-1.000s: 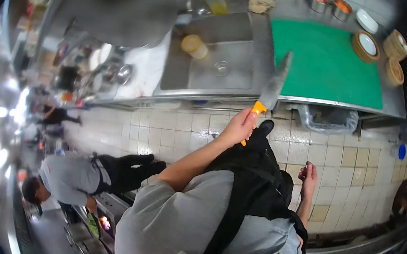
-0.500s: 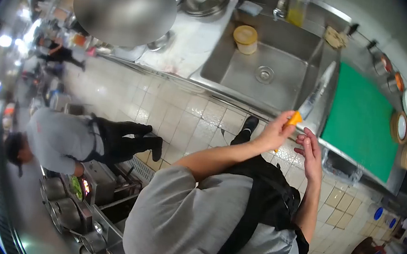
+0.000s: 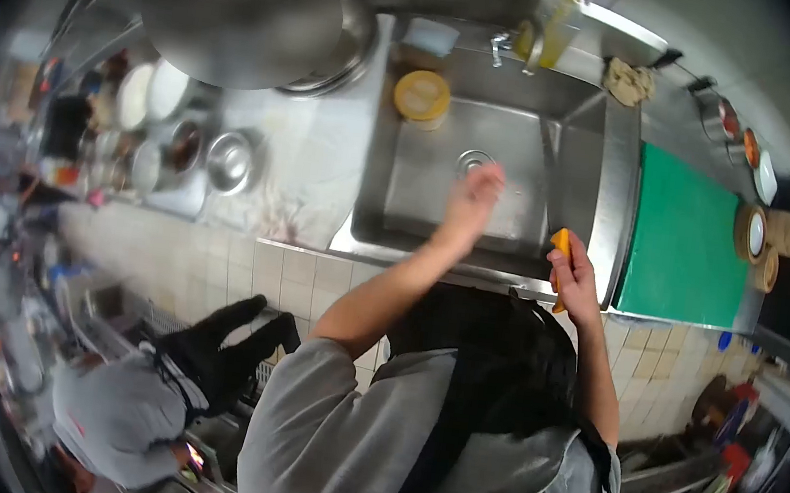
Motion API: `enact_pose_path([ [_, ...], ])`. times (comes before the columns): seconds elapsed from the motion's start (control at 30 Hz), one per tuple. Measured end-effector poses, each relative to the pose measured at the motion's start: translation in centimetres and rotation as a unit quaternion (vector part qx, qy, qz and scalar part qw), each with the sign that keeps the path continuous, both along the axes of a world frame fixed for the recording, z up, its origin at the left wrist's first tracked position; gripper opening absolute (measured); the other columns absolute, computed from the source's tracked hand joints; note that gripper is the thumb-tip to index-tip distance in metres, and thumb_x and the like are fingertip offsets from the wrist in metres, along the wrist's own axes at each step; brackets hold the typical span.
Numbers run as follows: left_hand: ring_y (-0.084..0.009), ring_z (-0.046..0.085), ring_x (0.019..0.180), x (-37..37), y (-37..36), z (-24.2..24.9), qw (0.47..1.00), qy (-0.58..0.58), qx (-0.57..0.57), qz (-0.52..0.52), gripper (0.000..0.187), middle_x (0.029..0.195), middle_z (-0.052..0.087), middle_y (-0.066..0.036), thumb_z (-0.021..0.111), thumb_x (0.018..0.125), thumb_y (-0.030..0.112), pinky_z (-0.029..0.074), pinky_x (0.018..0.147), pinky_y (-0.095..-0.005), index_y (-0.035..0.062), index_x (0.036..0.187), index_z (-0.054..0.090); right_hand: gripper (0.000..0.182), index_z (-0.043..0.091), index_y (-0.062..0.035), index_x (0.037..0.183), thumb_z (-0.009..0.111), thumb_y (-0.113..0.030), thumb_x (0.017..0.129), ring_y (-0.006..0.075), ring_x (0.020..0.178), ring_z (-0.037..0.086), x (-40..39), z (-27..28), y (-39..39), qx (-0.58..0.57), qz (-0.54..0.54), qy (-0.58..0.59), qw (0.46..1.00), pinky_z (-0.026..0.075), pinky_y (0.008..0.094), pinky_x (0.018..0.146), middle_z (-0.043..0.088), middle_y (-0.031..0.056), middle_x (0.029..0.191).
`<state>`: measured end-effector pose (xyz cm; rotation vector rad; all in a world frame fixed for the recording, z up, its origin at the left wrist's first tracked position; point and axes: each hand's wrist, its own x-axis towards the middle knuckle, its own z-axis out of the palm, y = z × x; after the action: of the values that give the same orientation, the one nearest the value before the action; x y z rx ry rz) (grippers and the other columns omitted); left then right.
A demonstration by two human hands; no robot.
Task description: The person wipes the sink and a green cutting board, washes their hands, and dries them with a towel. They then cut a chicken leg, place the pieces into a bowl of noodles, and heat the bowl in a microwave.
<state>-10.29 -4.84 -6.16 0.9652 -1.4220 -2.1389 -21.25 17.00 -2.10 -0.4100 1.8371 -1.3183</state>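
My right hand (image 3: 578,282) is closed around the orange handle (image 3: 561,256) of a knife at the sink's front right. The knife blade (image 3: 547,166) points away from me over the sink and shows nearly edge-on, as a thin dark line. Over the middle of the sink (image 3: 505,225), near the drain (image 3: 476,163), my left hand (image 3: 474,205) is stretched forward, slightly blurred, with its fingers loosely extended and nothing visible in it. A tub with a yellow lid (image 3: 422,96) stands in the back left of the sink, apart from both hands.
Behind the sink are a faucet (image 3: 500,49) and a bottle of yellow liquid (image 3: 558,31). A crumpled cloth (image 3: 628,82) lies at the back right corner. Right stands a green cutting board (image 3: 688,241); left, metal bowls (image 3: 231,162). Behind me, a co-worker (image 3: 127,416) bends at the stoves.
The knife has passed from my left hand to my right. My left hand has moved left and forward over the sink. My body and view have come closer to the sink.
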Motion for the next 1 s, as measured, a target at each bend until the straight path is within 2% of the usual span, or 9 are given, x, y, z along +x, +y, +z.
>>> enact_pose_path([
  [0.17,-0.0142,0.060,0.082,-8.1,-11.4,-3.8,0.992,-0.053,0.104,0.050,0.046,0.102,0.062,-0.007,0.059,0.098,0.030,0.052,0.068,-0.0308,0.0045,0.136,0.051,0.055,0.042,0.0004,0.145,0.061,-0.022,0.099,0.0212,0.096,0.065,-2.1,-1.9,1.7,0.070,0.062,0.160,0.983,0.052,0.0323,0.084,0.065,0.0153,0.111],
  [0.33,-0.0145,0.069,0.083,-19.5,-18.4,-12.4,0.971,-0.107,-0.192,0.098,0.036,0.096,0.069,-0.011,0.049,0.102,0.036,0.053,0.060,-0.0292,0.0017,0.103,0.060,0.053,0.045,-0.0032,0.143,0.062,-0.017,0.095,0.0353,0.110,0.064,-4.0,0.5,0.4,0.110,0.089,0.229,0.963,0.050,0.0390,0.095,0.063,0.0248,0.120],
  [0.4,-0.0149,0.066,0.066,-20.1,-19.7,-4.3,0.982,-0.183,0.035,-0.025,0.040,0.080,0.068,-0.007,0.049,0.102,0.040,0.052,0.054,-0.0309,0.0042,0.092,0.063,0.055,0.047,-0.0099,0.142,0.065,-0.016,0.091,0.0429,0.104,0.063,-4.6,3.0,-1.5,0.230,0.170,0.278,0.917,0.052,0.0438,0.089,0.062,0.0265,0.117],
  [0.53,-0.0115,0.051,0.053,-21.3,-19.5,-4.3,0.986,-0.157,0.052,0.000,0.036,0.065,0.056,0.003,0.054,0.101,0.042,0.036,0.047,-0.0280,0.0103,0.086,0.063,0.056,0.045,-0.0143,0.142,0.065,-0.017,0.089,0.0434,0.093,0.066,-5.9,3.0,-3.6,0.222,0.216,0.333,0.890,0.055,0.0487,0.079,0.064,0.0238,0.110],
  [0.6,-0.0111,0.058,0.060,-21.0,-20.7,-4.9,0.966,-0.054,0.252,-0.015,0.034,0.076,0.066,-0.001,0.051,0.103,0.037,0.033,0.046,-0.0270,0.0101,0.086,0.061,0.054,0.045,-0.0149,0.140,0.064,-0.018,0.090,0.0419,0.089,0.067,-6.5,3.0,-5.1,0.269,0.239,0.320,0.876,0.056,0.0489,0.076,0.063,0.0230,0.108],
  [0.67,-0.0105,0.059,0.069,-19.6,-20.1,-4.9,0.959,-0.042,0.282,-0.008,0.031,0.087,0.066,-0.003,0.048,0.104,0.034,0.034,0.049,-0.0272,0.0070,0.100,0.063,0.049,0.048,-0.0148,0.138,0.062,-0.019,0.091,0.0407,0.085,0.068,-7.4,3.2,-6.9,0.265,0.290,0.368,0.843,0.057,0.0490,0.073,0.063,0.0224,0.107],
  [0.8,-0.0185,0.056,0.112,-12.8,-12.6,-4.7,0.922,-0.055,0.217,0.315,0.048,0.113,0.060,-0.009,0.045,0.104,0.036,0.043,0.097,-0.0356,0.0013,0.136,0.050,0.044,0.052,-0.0139,0.135,0.058,-0.017,0.091,0.0398,0.084,0.069,-9.1,4.4,-10.7,0.250,0.350,0.410,0.804,0.058,0.0488,0.071,0.063,0.0218,0.110],
  [0.87,-0.0219,0.048,0.127,-9.3,-9.5,-7.1,0.933,-0.075,0.286,0.204,0.060,0.151,0.039,-0.013,0.050,0.102,0.038,0.035,0.108,-0.0404,0.0003,0.146,0.037,0.047,0.052,-0.0154,0.135,0.062,-0.016,0.089,0.0385,0.085,0.069,-10.0,4.3,-12.7,0.254,0.366,0.422,0.790,0.058,0.0473,0.072,0.062,0.0198,0.110],
  [1.0,-0.0204,0.058,0.110,-8.9,-7.8,-3.6,0.884,-0.098,0.441,0.119,0.051,0.135,0.054,-0.014,0.056,0.100,0.036,0.045,0.094,-0.0362,-0.0012,0.135,0.048,0.039,0.057,-0.0150,0.130,0.055,-0.017,0.091,0.0345,0.097,0.069,-10.9,3.9,-16.8,0.209,0.407,0.496,0.738,0.058,0.0482,0.077,0.065,0.0168,0.114],
])
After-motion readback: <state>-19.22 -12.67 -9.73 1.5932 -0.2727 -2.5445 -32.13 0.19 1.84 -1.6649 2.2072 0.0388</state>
